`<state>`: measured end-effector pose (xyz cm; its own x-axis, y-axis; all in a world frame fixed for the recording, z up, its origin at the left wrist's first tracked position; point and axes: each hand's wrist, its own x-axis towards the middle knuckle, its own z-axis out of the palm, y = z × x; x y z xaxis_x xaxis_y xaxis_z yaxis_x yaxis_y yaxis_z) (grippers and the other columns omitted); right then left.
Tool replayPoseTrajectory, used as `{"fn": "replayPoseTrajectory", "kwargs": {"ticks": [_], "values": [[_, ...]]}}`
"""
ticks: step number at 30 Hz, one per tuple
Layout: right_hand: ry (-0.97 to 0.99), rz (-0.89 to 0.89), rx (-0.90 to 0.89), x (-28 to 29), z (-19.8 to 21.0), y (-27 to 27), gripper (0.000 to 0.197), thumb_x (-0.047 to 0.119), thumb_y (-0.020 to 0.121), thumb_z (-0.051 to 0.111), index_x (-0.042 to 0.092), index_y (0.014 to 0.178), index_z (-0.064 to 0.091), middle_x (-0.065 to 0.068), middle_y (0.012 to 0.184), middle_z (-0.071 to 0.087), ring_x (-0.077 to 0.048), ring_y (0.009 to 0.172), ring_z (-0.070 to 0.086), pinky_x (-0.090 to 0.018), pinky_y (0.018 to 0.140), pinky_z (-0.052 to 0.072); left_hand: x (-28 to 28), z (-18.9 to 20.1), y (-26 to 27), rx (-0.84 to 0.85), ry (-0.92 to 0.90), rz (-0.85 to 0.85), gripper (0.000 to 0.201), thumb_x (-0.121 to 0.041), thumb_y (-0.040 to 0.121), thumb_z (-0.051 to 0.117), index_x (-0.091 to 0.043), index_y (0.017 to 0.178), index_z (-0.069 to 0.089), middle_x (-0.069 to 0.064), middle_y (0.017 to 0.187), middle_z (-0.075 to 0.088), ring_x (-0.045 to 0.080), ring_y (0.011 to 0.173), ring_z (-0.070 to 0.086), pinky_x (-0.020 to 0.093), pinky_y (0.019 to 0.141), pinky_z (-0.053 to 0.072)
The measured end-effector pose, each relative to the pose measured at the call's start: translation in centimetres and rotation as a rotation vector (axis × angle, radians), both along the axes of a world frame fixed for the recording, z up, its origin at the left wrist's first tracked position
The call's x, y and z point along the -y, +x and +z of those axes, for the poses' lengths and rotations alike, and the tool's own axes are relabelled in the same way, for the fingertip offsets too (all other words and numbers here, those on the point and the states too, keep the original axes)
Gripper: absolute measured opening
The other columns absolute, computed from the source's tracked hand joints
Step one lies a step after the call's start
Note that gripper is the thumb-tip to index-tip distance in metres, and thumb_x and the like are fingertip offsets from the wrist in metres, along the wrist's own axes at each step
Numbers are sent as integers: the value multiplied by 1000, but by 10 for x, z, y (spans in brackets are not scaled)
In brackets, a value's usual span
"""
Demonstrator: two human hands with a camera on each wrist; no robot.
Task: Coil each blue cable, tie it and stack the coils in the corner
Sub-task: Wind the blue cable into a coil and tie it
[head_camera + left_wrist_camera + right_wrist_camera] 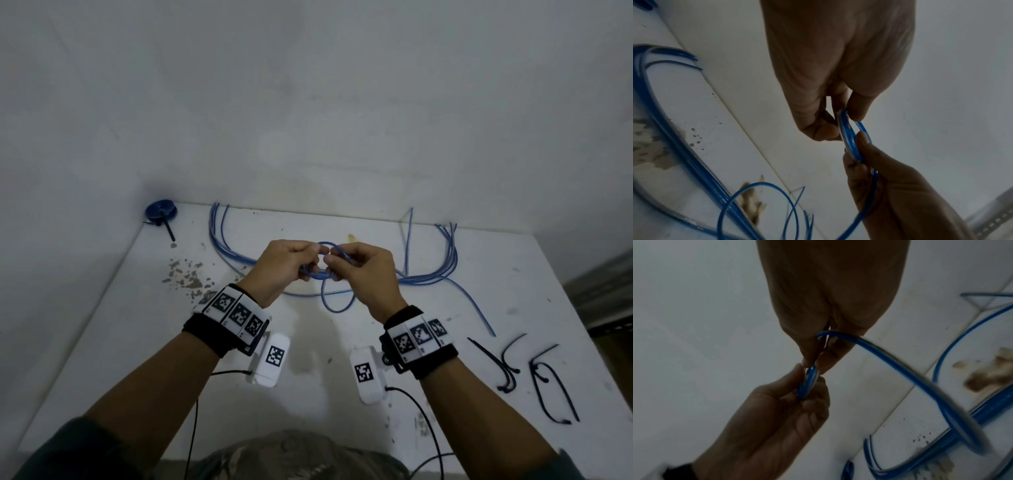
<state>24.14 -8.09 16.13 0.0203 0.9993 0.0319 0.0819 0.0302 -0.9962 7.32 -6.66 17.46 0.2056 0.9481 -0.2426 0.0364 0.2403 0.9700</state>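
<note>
Above the middle of the table, both hands hold one small coil of blue cable (324, 245). My left hand (313, 262) pinches its left side, and my right hand (334, 264) pinches its right side. The cable's free tail (334, 301) hangs below in a loop onto the table. In the left wrist view my left hand (840, 128) has the coil (849, 136) between thumb and fingers. The right wrist view has my right hand (816, 361) pinching the coil (807, 386), with the tail (910, 374) swinging away to the right. A finished tied coil (161, 209) lies in the far left corner.
Several loose blue cables (428, 277) lie in a wide U behind the hands, their ends against the back wall. Several black zip ties (507, 366) lie at the right front. Chipped patches (186, 274) mark the white table (137, 342) to the left.
</note>
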Motion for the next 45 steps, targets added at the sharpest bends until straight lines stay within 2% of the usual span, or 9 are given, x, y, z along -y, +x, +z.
{"fn": "replayPoseTrajectory", "kwargs": {"ticks": [5,13,23,28,33,35,38,42,45], "values": [[-51,-20,-37,-3,4,9,8,3,86,73,-3,92,74,-2,67,69,-10,59,61,-20,59,48,-1,4,-6,-59,-61,-50,15,-16,87,73,-2,88,77,12,83,75,17,72,68,27,65,47],[-132,-76,-224,3,2,-2,10,9,93,66,6,101,71,-6,76,70,-13,66,65,-24,59,50,-5,15,-7,-155,-85,-87,15,-5,76,81,-6,91,78,11,81,76,11,70,69,25,69,48],[-12,-100,3,-10,3,11,9,8,90,69,13,93,76,-10,85,73,-19,78,66,-28,75,53,-6,12,-10,-156,-130,-131,12,-6,84,74,-12,94,77,0,75,74,3,64,63,25,69,45],[-25,-221,-98,-16,8,25,15,3,90,66,-4,101,73,-3,80,68,4,60,59,-11,56,44,-11,12,-11,-85,-24,43,11,-5,86,72,-15,89,77,3,77,73,12,74,64,21,63,49],[-68,-44,75,-14,2,26,18,0,93,57,9,86,71,-13,88,70,-16,75,63,-29,66,48,-18,15,-9,-112,122,133,14,-3,85,72,-14,93,77,6,81,75,17,79,69,30,77,58],[-48,41,168,-17,6,26,20,5,92,51,13,96,69,-10,96,73,-24,85,68,-35,69,51,-20,19,-6,-210,203,67,15,-4,84,74,-11,97,77,5,83,76,11,78,70,25,80,58],[120,142,335,-19,15,17,27,20,99,48,18,117,67,1,97,72,-18,79,68,-29,68,55,-21,29,3,-221,265,-24,18,-2,82,75,-6,100,77,-1,83,76,6,78,71,18,77,54],[238,103,354,-19,18,14,21,17,101,55,11,100,76,8,80,72,-9,65,64,-21,62,51,-24,31,4,-142,310,46,20,0,79,78,-5,98,76,3,87,76,11,82,73,22,82,56],[212,96,273,-18,19,17,20,14,100,56,12,100,75,5,85,74,-8,74,70,-27,63,57,-20,29,9,-71,352,137,19,2,77,78,-4,95,76,3,83,75,11,77,73,20,77,55]]}}
